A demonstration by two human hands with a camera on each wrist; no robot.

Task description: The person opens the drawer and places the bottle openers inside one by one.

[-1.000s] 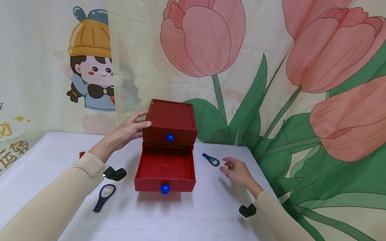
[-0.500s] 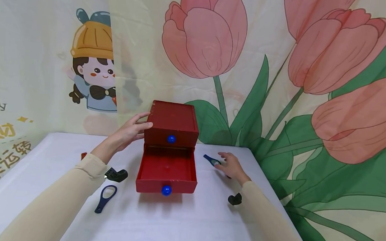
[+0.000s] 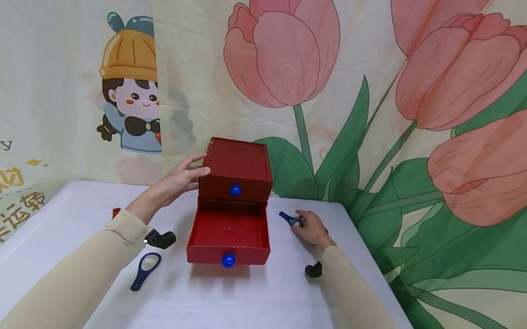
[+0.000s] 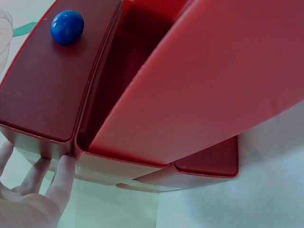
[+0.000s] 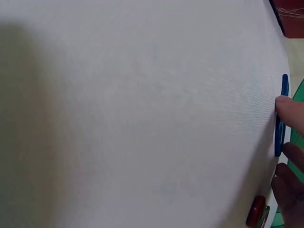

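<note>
My left hand [image 3: 174, 184] rests against the left side of a red two-drawer box [image 3: 237, 159]; its fingertips touch the side in the left wrist view. The box's lower drawer [image 3: 229, 229] is pulled out and looks bare inside. The upper drawer [image 4: 45, 80], with its blue knob, is closed. My right hand [image 3: 312, 229] is down at the table, thumb and forefinger at either side of a dark blue tool [image 3: 287, 217] with an oval ring head. The fingers partly hide that ring. The tool [image 5: 284, 84] appears edge-on in the right wrist view.
A matching blue ring-headed tool [image 3: 146, 271] lies front left. Black boot-shaped pieces lie left [image 3: 160, 239] and right [image 3: 314, 270]. A small red thing [image 3: 116, 212] shows past my left sleeve; another red piece [image 5: 256, 211] lies under my right hand. A tulip-printed cloth [image 3: 281, 52] hangs behind the table.
My right hand has moved left and closed in on the blue tool's ring head. The left hand has stayed at the box, and the drawers have not moved.
</note>
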